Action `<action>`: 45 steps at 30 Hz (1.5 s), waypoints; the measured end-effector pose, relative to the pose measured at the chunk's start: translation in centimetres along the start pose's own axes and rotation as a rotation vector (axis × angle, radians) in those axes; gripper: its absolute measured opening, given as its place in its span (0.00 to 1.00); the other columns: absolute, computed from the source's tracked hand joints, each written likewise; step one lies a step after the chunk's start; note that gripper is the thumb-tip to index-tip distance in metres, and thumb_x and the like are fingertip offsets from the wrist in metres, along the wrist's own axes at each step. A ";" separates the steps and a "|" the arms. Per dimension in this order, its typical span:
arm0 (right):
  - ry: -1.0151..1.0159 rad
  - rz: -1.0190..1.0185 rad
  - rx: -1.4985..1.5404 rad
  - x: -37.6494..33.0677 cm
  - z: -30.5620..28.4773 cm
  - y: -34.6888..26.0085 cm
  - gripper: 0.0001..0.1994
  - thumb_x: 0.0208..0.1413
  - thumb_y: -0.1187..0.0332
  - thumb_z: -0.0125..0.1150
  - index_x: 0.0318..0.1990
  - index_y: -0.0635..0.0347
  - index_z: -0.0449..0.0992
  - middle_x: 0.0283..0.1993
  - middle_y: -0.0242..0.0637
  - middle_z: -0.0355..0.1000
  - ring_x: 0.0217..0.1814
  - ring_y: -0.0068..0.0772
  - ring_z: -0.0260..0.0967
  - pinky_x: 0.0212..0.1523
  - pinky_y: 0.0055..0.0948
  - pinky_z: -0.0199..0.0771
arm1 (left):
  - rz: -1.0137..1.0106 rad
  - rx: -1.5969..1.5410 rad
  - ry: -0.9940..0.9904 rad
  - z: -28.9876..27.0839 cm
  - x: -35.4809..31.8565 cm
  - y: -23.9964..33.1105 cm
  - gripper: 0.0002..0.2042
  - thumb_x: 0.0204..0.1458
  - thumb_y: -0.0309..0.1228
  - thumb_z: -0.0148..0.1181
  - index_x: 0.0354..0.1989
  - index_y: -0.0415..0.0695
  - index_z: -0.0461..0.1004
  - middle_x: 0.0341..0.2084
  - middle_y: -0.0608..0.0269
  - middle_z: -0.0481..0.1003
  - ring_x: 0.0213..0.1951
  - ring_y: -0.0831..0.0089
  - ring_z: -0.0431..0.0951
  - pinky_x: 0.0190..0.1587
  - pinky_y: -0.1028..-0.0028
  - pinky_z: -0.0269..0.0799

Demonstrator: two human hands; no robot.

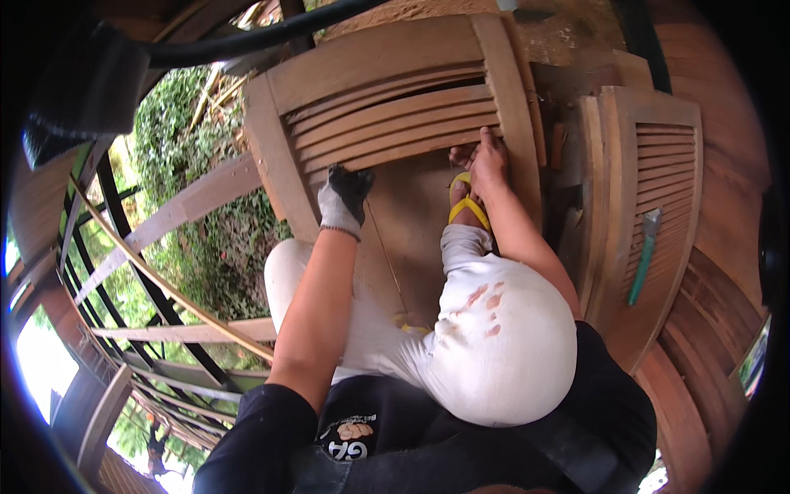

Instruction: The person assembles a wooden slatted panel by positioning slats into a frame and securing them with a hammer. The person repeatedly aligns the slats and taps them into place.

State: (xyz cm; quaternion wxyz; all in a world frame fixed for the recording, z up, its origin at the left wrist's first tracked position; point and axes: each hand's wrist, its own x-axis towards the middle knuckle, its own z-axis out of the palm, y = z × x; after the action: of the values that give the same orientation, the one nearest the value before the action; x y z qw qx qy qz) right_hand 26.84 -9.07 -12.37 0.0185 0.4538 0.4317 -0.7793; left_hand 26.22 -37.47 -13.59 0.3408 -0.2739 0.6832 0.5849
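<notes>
The louvered wooden shutter [395, 90] lies flat in front of the seated person, its slats running left to right across the view, with the lowest slat directly ahead of both hands. The gloved left hand [344, 198] reaches forward with its fingers curled together against the frame's lower left corner. The bare right hand [485, 160], the nearer one, presses spread fingers on the lowest slat's right end, beside a foot in a yellow sandal [467, 206].
</notes>
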 end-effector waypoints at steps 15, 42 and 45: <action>0.378 -0.981 -1.394 -11.8 -15.9 -2.9 0.32 0.49 0.57 0.72 0.57 0.67 0.67 0.57 0.57 0.69 0.58 0.57 0.67 0.59 0.46 0.68 | 0.249 0.613 0.592 -14.0 -0.9 3.4 0.42 0.49 0.48 0.70 0.66 0.35 0.58 0.55 0.40 0.72 0.54 0.45 0.74 0.58 0.56 0.69; 0.567 -0.450 -1.100 -35.4 -32.2 11.5 0.08 0.56 0.65 0.59 0.31 0.60 0.76 0.32 0.48 0.74 0.38 0.57 0.71 0.38 0.48 0.72 | 0.239 1.214 0.287 -13.2 3.2 8.1 0.42 0.55 0.51 0.58 0.65 0.28 0.51 0.62 0.28 0.57 0.62 0.44 0.62 0.66 0.57 0.56; 0.743 -0.168 -1.056 -43.8 -34.5 19.3 0.08 0.55 0.64 0.59 0.32 0.60 0.76 0.32 0.49 0.75 0.38 0.58 0.73 0.38 0.49 0.72 | 0.233 1.181 0.278 -12.5 2.4 8.6 0.38 0.57 0.49 0.57 0.64 0.30 0.54 0.60 0.30 0.60 0.59 0.45 0.65 0.64 0.56 0.59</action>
State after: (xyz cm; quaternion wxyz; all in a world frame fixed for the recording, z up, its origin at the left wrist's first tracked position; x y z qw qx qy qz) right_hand 84.56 -13.25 -0.72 0.0276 0.5878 0.7681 -0.2524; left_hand 16.32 -48.33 -9.14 0.2763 -0.0362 0.9552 0.1001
